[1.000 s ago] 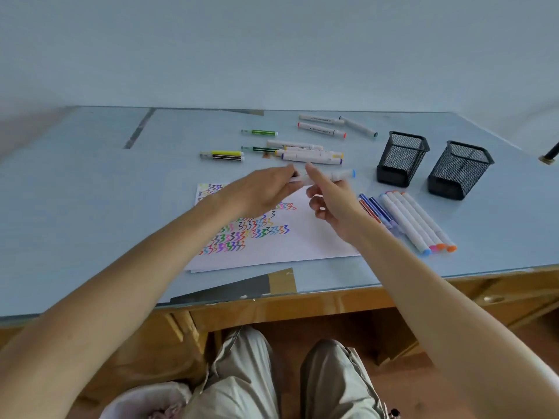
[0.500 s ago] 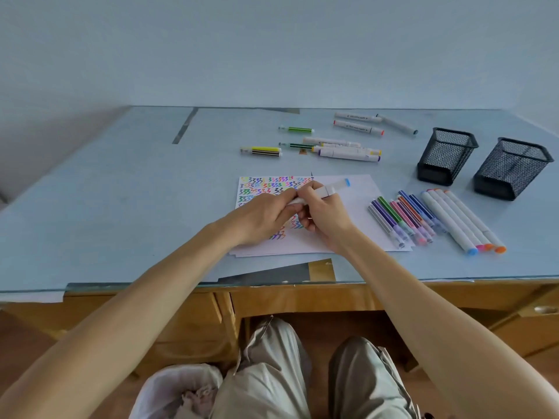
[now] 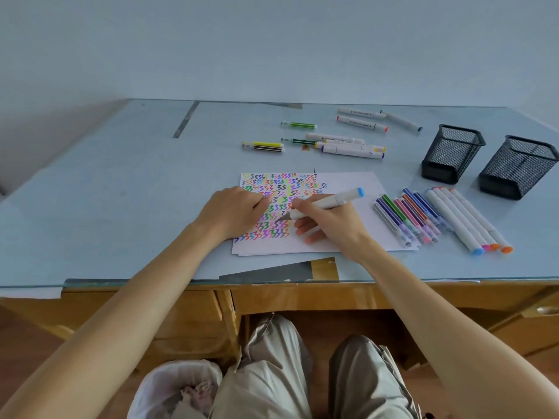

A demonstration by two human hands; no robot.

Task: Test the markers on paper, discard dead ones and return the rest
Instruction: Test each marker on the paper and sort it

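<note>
Head view, at a blue-topped desk (image 3: 121,182): my right hand (image 3: 329,225) pinches a white marker (image 3: 326,202) between thumb and curled fingers, its dark tip down on the paper (image 3: 357,189) and its blue-capped end tilted up and away to the right. My left hand (image 3: 233,211) lies on the left part of the same sheet, fingers curled under; I cannot tell from here whether anything is tucked inside them. Rows of small zigzag test marks in many colours cover the left half of the paper, and the marker's tip sits among the lower rows.

Just right of the sheet lies a row of thin coloured markers (image 3: 405,219), side by side, and beside them four thick white markers (image 3: 462,219) with blue, pink and orange ends toward me. Beyond those stand two black mesh pen holders (image 3: 453,152), upright and near each other. Farther back on the desk, more markers (image 3: 351,146) lie scattered in loose groups, some white, some striped green or yellow. Below the desk's wooden front, a lined waste bin (image 3: 172,388) stands beside my left knee.
</note>
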